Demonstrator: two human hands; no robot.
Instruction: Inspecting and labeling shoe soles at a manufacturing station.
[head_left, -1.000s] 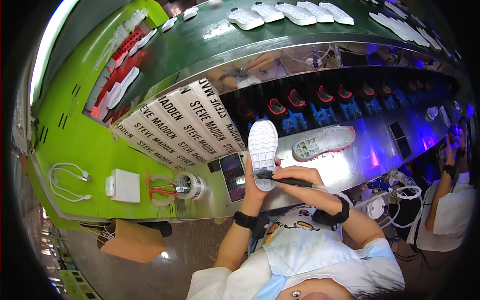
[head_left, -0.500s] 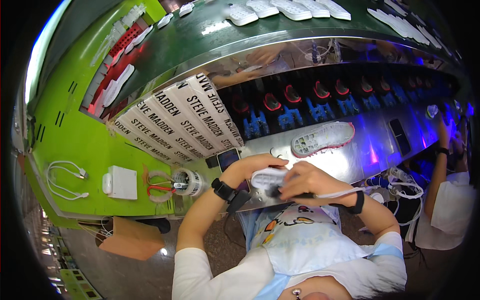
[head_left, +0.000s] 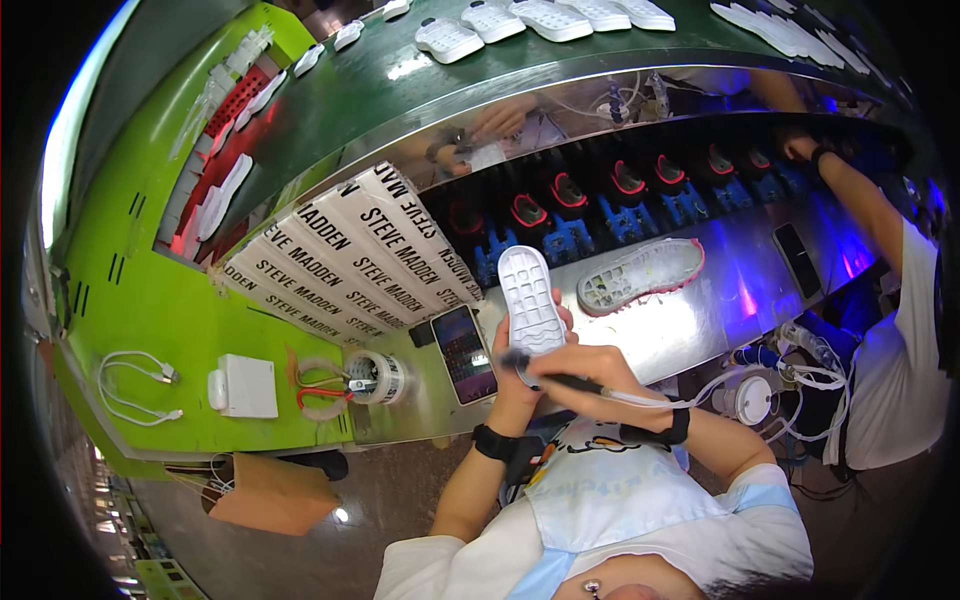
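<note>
My left hand [head_left: 513, 388] is closed around the lower part of a white shoe sole [head_left: 532, 290], holding it up with its gridded, hollow inner side showing. In my right hand [head_left: 605, 372] is a dark-handled brush [head_left: 568, 382], with a pale tube [head_left: 645, 402] trailing from its handle end. The dark brush tip is at the sole's lower end, by my left hand; I cannot tell whether it touches. To the right, a grey shoe upper with a pinkish-red edge [head_left: 640, 275] lies on the metal bench [head_left: 660, 335], its underside up.
A phone [head_left: 463, 355] and a tape roll [head_left: 385, 378] lie to the left, beside a taped box [head_left: 345, 255]. Shoes stand in a dark rack [head_left: 620, 185] behind the bench. White soles [head_left: 550, 20] rest on the green belt [head_left: 400, 75]. A co-worker's arm [head_left: 860, 205] reaches in from the right.
The sole has swung upright and away from me in my left hand, exposing its inner side. The brush tip moved left. Soles on the belt shifted left. The co-worker's arm reached toward the rack.
</note>
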